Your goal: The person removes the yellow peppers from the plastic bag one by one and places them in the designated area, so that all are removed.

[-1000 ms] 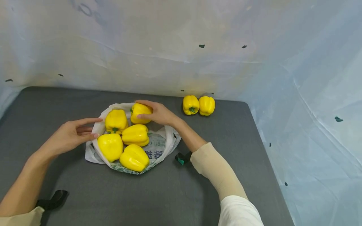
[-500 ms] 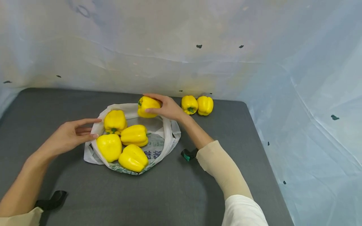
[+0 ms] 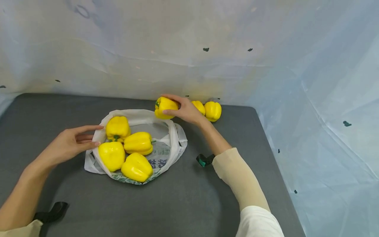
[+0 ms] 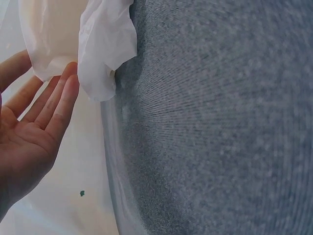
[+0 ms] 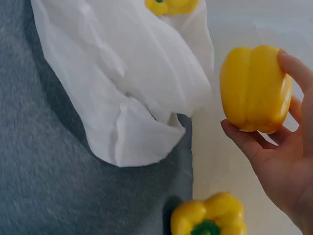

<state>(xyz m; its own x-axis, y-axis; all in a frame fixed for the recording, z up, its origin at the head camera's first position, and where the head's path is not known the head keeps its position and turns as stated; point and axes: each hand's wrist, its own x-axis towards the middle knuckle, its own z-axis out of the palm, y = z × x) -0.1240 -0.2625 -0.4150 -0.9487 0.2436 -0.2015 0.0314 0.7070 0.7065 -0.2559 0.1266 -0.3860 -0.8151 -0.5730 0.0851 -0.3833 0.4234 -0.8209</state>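
A white plastic bag (image 3: 177,144) with its mouth spread wide lies on the dark table. Inside it are several yellow bell peppers (image 3: 138,167). My right hand (image 3: 188,111) grips another yellow bell pepper (image 3: 165,107) between thumb and fingers, above the bag's far right rim; the right wrist view shows this held pepper (image 5: 254,88) raised beside the bag. My left hand (image 3: 69,143) touches the bag's left rim from outside. In the left wrist view, its fingers (image 4: 63,105) are extended against the white plastic.
Two more yellow bell peppers (image 3: 213,111) stand near the table's back edge, one partly hidden behind my right hand. Pale plastic sheeting (image 3: 148,49) rises behind the table and along its right side. Black straps (image 3: 54,212) show at both forearms.
My right hand has lifted the bell pepper from inside the bag and moved it right and toward the back. The left hand stays at the rim. The head view has shifted slightly.
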